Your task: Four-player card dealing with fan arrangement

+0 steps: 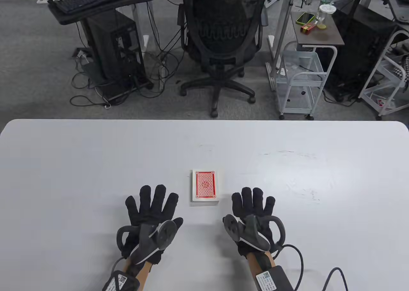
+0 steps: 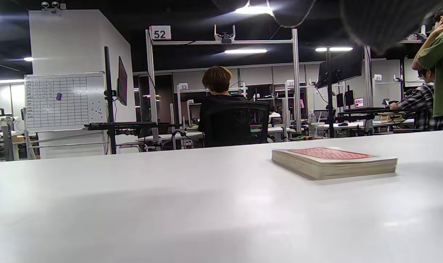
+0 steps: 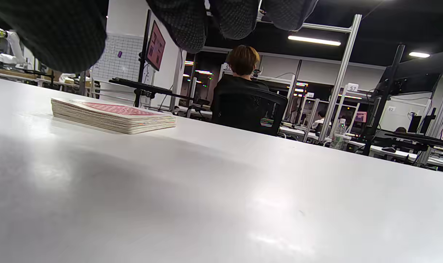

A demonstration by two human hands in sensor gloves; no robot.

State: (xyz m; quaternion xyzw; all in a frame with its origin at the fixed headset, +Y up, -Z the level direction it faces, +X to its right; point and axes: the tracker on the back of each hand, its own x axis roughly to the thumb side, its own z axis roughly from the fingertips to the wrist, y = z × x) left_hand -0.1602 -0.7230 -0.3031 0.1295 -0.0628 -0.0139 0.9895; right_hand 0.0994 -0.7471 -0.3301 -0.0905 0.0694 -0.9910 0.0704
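While nothing has been dealt yet, I have my left hand (image 1: 151,208) lying palm-down on the wide white desk (image 1: 64,163), its fingers (image 1: 145,195) straight and spread apart, holding nothing. Just to its right, between the two hands and touching neither, sits the squared stack of red-backed playing cards (image 1: 205,187), face down and a little nearer me than the desk's middle. Further right, my right hand (image 1: 254,208) lies flat as well, its fingers (image 1: 247,196) straight, slightly apart and empty.

As I judge it, the risk comes at the first lift. The stack is thick and its edges look faintly uneven in the wrist views, so gloved fingertips could drag off two or three cards instead of one, or shove the whole stack sideways across the smooth desk. A loose grip on the stack could also let it splay before any fan is meant.

Much stays hidden from me. No card faces show, and I cannot count the cards. The left wrist view shows only a dark blur of glove at its top edge, and the right wrist view only fingertip undersides. Both forearms are cut off at the bottom of the table view.
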